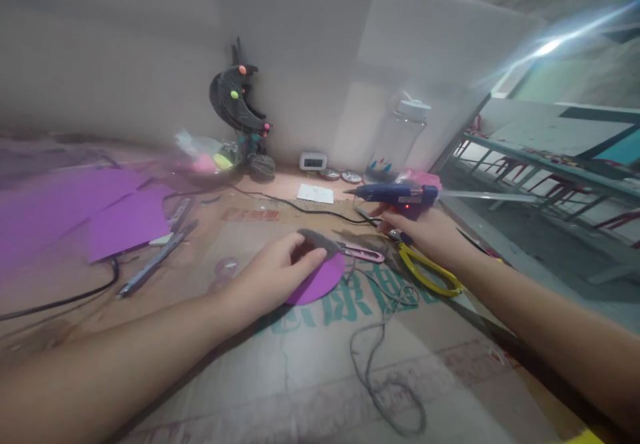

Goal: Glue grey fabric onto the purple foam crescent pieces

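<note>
My left hand (283, 267) is closed on a round purple disc (323, 281), whose upper part is dark grey under the fingers. Grey yarn (370, 371) trails from the disc and lies in loose loops on the work surface. My right hand (425, 231) grips a blue hot glue gun (400, 195) with a lit red light. The gun's nozzle points left, and a clear glue stick (485, 196) sticks out of its back. Yellow-handled scissors (433, 276) lie just below my right hand. A pink utility knife (363, 253) lies beside the disc.
Purple sheets (130, 221) and a pen-like tool (153, 261) are at the left. Behind stand a dark crescent ornament (235, 101), a small digital clock (313, 161), a white card (315, 193) and a clear bottle (397, 137). A black cord (295, 205) crosses the table.
</note>
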The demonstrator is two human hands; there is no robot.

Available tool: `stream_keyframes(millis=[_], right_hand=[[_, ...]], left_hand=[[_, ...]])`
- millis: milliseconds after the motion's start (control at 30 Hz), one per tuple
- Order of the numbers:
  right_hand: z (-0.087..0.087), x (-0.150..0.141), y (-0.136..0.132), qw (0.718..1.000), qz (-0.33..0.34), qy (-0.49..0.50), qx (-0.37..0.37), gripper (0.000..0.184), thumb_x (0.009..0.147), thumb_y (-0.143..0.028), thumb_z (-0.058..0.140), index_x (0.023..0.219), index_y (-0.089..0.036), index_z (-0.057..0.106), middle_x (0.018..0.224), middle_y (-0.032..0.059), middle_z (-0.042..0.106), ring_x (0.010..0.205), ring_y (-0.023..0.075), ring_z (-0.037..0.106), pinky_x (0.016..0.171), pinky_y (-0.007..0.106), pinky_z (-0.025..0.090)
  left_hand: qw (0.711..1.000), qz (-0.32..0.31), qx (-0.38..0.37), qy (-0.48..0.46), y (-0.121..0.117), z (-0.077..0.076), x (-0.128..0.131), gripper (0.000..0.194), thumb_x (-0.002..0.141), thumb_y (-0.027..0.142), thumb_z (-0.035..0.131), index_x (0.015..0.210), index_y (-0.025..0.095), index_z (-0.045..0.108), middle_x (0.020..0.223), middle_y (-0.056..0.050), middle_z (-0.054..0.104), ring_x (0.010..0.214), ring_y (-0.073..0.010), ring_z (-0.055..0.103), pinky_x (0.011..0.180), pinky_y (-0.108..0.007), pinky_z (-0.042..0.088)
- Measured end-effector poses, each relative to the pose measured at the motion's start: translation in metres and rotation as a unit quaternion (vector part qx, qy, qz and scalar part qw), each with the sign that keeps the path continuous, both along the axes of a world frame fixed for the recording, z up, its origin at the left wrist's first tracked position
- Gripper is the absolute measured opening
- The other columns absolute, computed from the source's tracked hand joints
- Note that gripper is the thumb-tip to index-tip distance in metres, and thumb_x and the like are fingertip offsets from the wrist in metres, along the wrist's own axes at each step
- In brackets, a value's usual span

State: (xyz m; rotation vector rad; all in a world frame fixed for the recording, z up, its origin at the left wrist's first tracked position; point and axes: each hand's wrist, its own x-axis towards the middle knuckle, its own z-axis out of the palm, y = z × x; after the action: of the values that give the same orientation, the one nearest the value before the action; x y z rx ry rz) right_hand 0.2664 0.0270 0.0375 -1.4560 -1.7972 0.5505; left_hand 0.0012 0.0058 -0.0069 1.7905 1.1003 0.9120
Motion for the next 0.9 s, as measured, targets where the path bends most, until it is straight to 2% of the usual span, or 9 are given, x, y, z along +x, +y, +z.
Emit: stream_keyframes(millis=[100, 200, 267, 333, 433, 533, 700, 900], right_hand=[[-0.017, -0.005, -0.023, 0.997, 0.000, 0.060, 0.048, 0.026, 0.084, -0.042, 0.060, 0.092, -0.019, 0.068, 0.095, 0.0067, 0.072, 0.077, 0.0194, 0.068, 0.076, 0.032, 0.054], [-0.026, -0.012, -0.041, 0.999, -0.007, 0.013, 0.038, 0.023, 0.088, -0.043, 0.055, 0.086, -0.023, 0.066, 0.086, 0.0029, 0.072, 0.073, 0.0191, 0.068, 0.075, 0.033, 0.055], [-0.025, -0.016, -0.049, 0.998, -0.007, -0.047, 0.037, 0.021, 0.087, -0.043, 0.055, 0.086, -0.025, 0.066, 0.083, 0.0019, 0.071, 0.075, 0.0205, 0.068, 0.075, 0.034, 0.055], [-0.022, -0.017, -0.054, 0.993, 0.008, -0.087, 0.074, 0.019, 0.085, -0.042, 0.057, 0.087, -0.026, 0.066, 0.085, 0.0020, 0.070, 0.079, 0.0218, 0.067, 0.076, 0.034, 0.055], [-0.017, -0.018, -0.056, 0.988, 0.043, -0.098, 0.110, 0.019, 0.084, -0.041, 0.057, 0.083, -0.024, 0.066, 0.082, 0.0021, 0.069, 0.079, 0.0217, 0.066, 0.075, 0.034, 0.055], [-0.014, -0.020, -0.058, 0.991, 0.051, -0.077, 0.092, 0.017, 0.082, -0.040, 0.058, 0.079, -0.024, 0.065, 0.082, 0.0028, 0.070, 0.078, 0.0218, 0.067, 0.073, 0.033, 0.056], [-0.008, -0.027, -0.062, 0.997, 0.055, -0.046, 0.029, 0.011, 0.081, -0.035, 0.060, 0.080, -0.024, 0.064, 0.084, 0.0028, 0.071, 0.078, 0.0212, 0.069, 0.069, 0.030, 0.057], [-0.004, -0.030, -0.065, 0.992, 0.032, -0.106, 0.056, 0.009, 0.080, -0.031, 0.059, 0.078, -0.024, 0.064, 0.075, 0.0013, 0.068, 0.067, 0.0188, 0.066, 0.061, 0.030, 0.055]], left_hand=[[0.999, 0.014, 0.011, 0.034, 0.000, -0.001, -0.002, 0.032, 0.086, 0.050, 0.053, 0.091, 0.020, 0.062, 0.087, -0.004, 0.069, 0.078, -0.0214, 0.061, 0.066, -0.032, 0.045], [0.997, 0.040, 0.027, 0.055, -0.001, 0.000, -0.003, 0.033, 0.086, 0.052, 0.052, 0.086, 0.020, 0.060, 0.078, -0.002, 0.066, 0.071, -0.0201, 0.059, 0.061, -0.030, 0.042], [0.997, 0.043, 0.042, 0.043, -0.002, 0.000, -0.003, 0.030, 0.087, 0.049, 0.052, 0.089, 0.021, 0.061, 0.082, -0.002, 0.067, 0.075, -0.0207, 0.060, 0.065, -0.031, 0.044], [0.997, 0.044, 0.052, 0.025, -0.003, 0.001, -0.003, 0.028, 0.087, 0.046, 0.052, 0.095, 0.022, 0.063, 0.090, -0.002, 0.069, 0.084, -0.0220, 0.062, 0.073, -0.032, 0.046], [0.997, 0.047, 0.055, 0.009, -0.004, 0.001, -0.002, 0.028, 0.088, 0.044, 0.051, 0.102, 0.023, 0.063, 0.099, -0.003, 0.069, 0.091, -0.0230, 0.063, 0.080, -0.034, 0.047], [0.997, 0.054, 0.055, 0.001, -0.002, -0.001, -0.003, 0.030, 0.089, 0.045, 0.051, 0.104, 0.021, 0.062, 0.099, -0.004, 0.069, 0.091, -0.0227, 0.063, 0.078, -0.034, 0.047], [0.996, 0.064, 0.055, 0.006, 0.000, 0.000, -0.004, 0.032, 0.088, 0.047, 0.051, 0.097, 0.017, 0.060, 0.092, -0.004, 0.067, 0.085, -0.0216, 0.061, 0.073, -0.032, 0.046], [0.997, 0.059, 0.049, 0.005, 0.000, 0.001, -0.004, 0.034, 0.089, 0.049, 0.050, 0.098, 0.018, 0.060, 0.092, -0.004, 0.066, 0.086, -0.0215, 0.061, 0.074, -0.033, 0.045]])
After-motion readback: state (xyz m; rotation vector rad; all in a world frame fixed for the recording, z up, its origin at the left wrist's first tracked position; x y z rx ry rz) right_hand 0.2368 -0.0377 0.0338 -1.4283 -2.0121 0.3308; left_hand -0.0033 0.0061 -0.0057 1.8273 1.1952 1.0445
